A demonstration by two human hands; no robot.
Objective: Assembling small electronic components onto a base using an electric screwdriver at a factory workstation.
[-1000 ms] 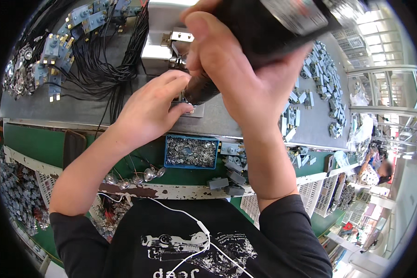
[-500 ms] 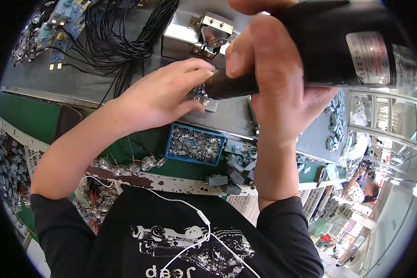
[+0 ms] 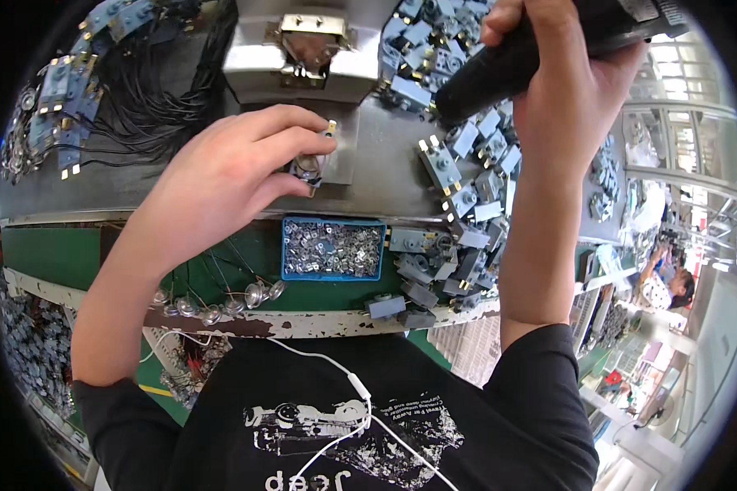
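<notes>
My left hand [image 3: 237, 164] rests on the metal worktop, its thumb and fingers closed around a small part with a round metal top [image 3: 308, 167] and a brass tab. Much of that part is hidden under the fingers. Up at the right, my right hand [image 3: 566, 86] is wrapped round a black electric screwdriver [image 3: 493, 75], whose tapered nose points down and left over a heap of grey-blue switch-like blocks [image 3: 487, 147]. The screwdriver is well apart from the part in my left hand.
A metal fixture [image 3: 311, 49] stands beyond my left hand. Nearer lies a blue tray [image 3: 333, 277] of small metal pieces. Black cables [image 3: 151, 106] bunch at the left, and round metal discs on wires [image 3: 213, 311] sit by the front edge. A person [image 3: 659, 282] is far right.
The screwdriver has lifted away from the part at my left hand, moving right with my right hand. My left hand stays on the part; the view has shifted, showing more grey-blue blocks.
</notes>
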